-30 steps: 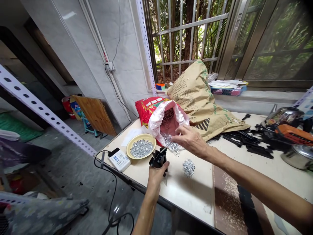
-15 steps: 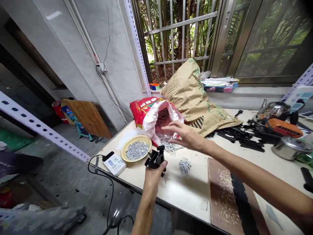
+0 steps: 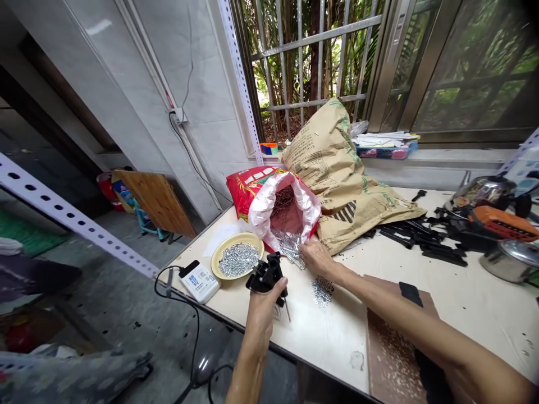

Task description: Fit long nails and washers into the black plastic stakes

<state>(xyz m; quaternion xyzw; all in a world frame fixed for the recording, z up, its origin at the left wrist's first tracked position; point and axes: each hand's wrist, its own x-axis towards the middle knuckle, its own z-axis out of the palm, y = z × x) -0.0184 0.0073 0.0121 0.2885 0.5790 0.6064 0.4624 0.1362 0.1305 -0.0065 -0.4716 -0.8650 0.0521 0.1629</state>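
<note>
My left hand (image 3: 264,303), near the front edge of the table, is wrapped round a bundle of black plastic parts (image 3: 268,274). A thin metal rod sticks down below this hand. My right hand (image 3: 316,258) reaches across to the long silver screws (image 3: 290,246) heaped at the mouth of the red and white bag (image 3: 257,210). Its fingers are curled in at the right edge of that heap; what lies between the fingertips is hidden. Dark brown screws (image 3: 284,202) fill the inside of the bag. Under my right wrist lies a small pile of silver nuts or washers (image 3: 322,292).
Left of the parts stands a yellow bowl (image 3: 215,262) of small silver pieces, beside a white box (image 3: 200,283) with a cable. Behind are a big paper sack (image 3: 328,163) and loose black parts (image 3: 438,247). A brown board (image 3: 381,336) lies under my right forearm.
My right hand has come down from above the bag's mouth onto the silver screws, its spread fingers now curled. My left hand still holds the black parts. The view has shifted slightly.
</note>
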